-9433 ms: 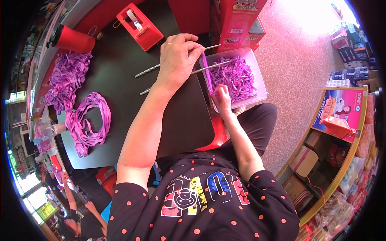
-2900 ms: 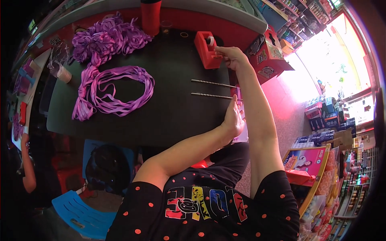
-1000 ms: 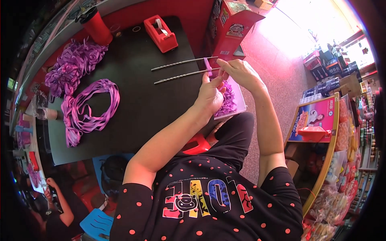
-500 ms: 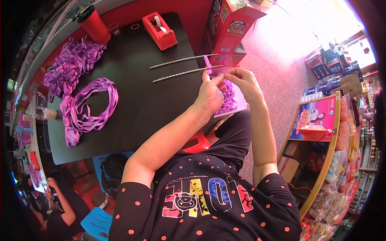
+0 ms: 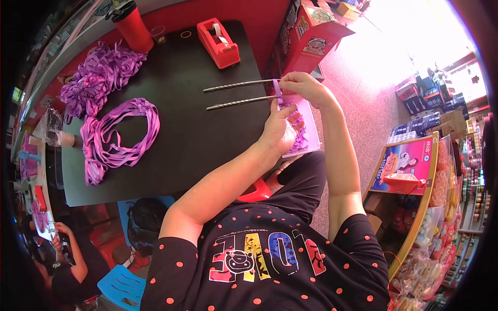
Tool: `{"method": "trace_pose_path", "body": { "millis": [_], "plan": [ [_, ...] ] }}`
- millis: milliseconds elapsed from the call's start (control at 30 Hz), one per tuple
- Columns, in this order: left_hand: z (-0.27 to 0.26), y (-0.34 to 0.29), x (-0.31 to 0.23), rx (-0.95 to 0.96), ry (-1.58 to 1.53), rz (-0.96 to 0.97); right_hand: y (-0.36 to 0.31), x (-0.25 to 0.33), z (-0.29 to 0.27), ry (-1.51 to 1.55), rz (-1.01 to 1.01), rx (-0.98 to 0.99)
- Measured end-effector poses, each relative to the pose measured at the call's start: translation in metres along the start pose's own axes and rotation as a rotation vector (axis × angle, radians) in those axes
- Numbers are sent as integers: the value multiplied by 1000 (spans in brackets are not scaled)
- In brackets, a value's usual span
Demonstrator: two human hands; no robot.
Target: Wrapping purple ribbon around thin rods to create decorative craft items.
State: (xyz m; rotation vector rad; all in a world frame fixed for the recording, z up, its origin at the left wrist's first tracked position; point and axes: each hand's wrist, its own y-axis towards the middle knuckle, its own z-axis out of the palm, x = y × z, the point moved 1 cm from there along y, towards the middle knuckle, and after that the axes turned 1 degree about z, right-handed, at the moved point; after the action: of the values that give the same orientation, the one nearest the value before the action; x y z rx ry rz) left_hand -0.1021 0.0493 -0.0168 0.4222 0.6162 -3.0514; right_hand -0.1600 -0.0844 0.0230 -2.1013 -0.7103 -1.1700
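- We look down on a dark counter (image 5: 181, 140) with curved corners, its right edge dropping off toward a speckled floor (image 5: 353, 93).
- Two metal rods (image 5: 238, 84), side by side, reach from over the counter past that edge; a purple strip (image 5: 277, 88) spans them near their right ends.
- The left hand (image 5: 280, 129) has its thumb up at the lower rod, fingers loosely curled; we cannot tell how firmly it holds anything.
- The right hand (image 5: 306, 88) bends its fingers together beside the strip at the upper rod, and we cannot make out what lies between them.
- Between the rods and the ribbon loop (image 5: 154, 124) we see a broad stretch of counter; a red tape dispenser (image 5: 219, 44) sits near the far edge.
- The left hand partly covers the clear tub (image 5: 309, 116) of purple pieces just off the edge.
- At the far left, a co-worker's hands (image 5: 63, 228) look small and blurred.
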Motion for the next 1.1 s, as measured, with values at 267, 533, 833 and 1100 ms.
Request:
{"method": "trace_pose_path", "body": {
  "millis": [267,533,833,1100],
  "plan": [
    [-1,0,-1,8,-6,6,15,-7,5,-115,57,-2],
    [-4,2,0,58,11,19,12,-1,8,-240,69,-46],
    [1,-4,-6,78,-33,-11,-2,-5,18,-352,-4,-197],
    [0,-9,-9,67,-132,-60,-8,-53,34,650,147,1]
  ]
}}
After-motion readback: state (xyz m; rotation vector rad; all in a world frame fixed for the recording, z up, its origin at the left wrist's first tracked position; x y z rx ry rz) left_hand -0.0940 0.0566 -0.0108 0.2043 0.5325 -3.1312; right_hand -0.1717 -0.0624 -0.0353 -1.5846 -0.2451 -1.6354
